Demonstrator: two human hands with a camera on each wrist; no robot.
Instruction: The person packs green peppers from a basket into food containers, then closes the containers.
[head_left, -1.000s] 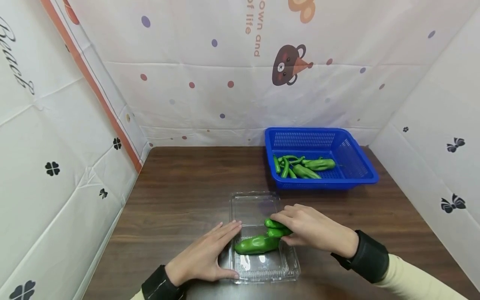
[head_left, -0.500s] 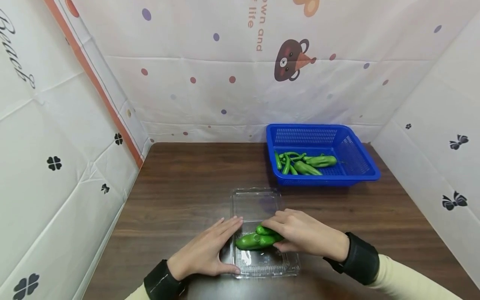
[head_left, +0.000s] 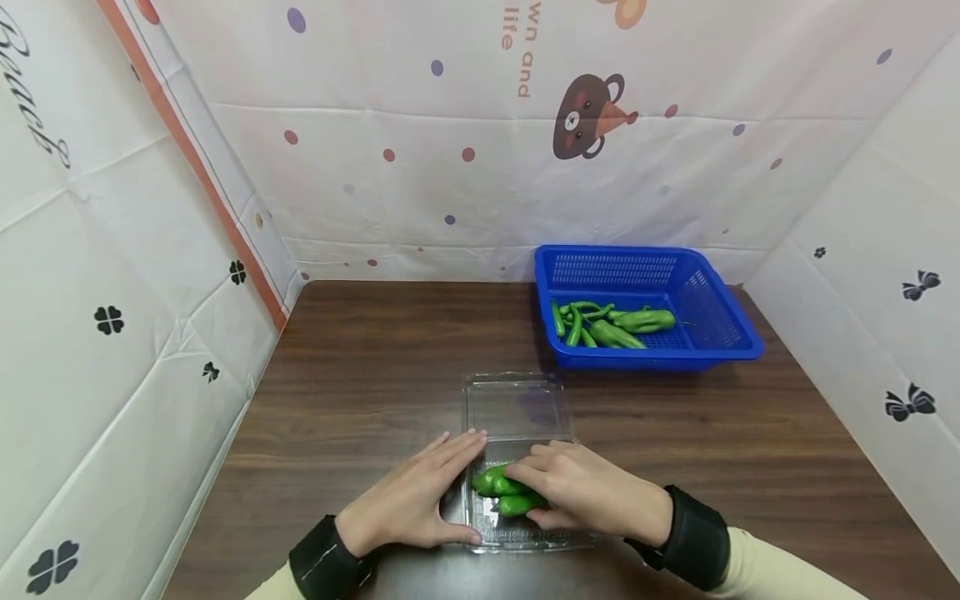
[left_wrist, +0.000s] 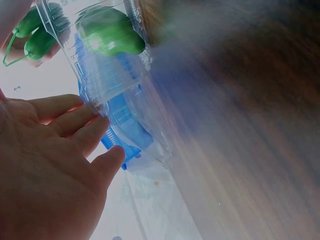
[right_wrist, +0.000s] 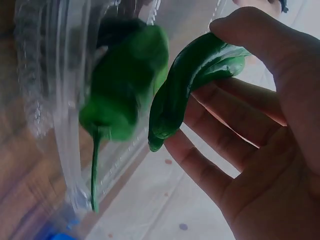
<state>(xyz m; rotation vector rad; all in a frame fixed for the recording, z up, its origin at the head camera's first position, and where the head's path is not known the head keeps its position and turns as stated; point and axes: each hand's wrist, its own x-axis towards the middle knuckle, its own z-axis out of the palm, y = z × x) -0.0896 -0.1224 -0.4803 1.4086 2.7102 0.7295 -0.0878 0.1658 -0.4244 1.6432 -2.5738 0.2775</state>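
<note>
A clear plastic clamshell box (head_left: 516,404) lies unfolded on the table, its lid half at the back. One large green pepper (right_wrist: 127,82) sits in its near half, stem visible in the right wrist view. My right hand (head_left: 588,492) pinches green peppers (right_wrist: 175,90) between thumb and fingers, low over the near half, beside the large one; the left wrist view shows two stemmed ends in that grip. Along the box's left side lies my left hand (head_left: 420,500), fingers and thumb extended, fingertips at the rim in the left wrist view.
A blue plastic basket (head_left: 660,358) with several green peppers (head_left: 615,333) stands behind the box, to the right, on the brown wood-grain table (head_left: 375,350). White printed cloth (head_left: 375,200) surrounds the table at the back and both sides.
My right hand has moved left and toward me with its peppers, from the box's right edge to over the near half. The left hand has stayed at the box's left side.
</note>
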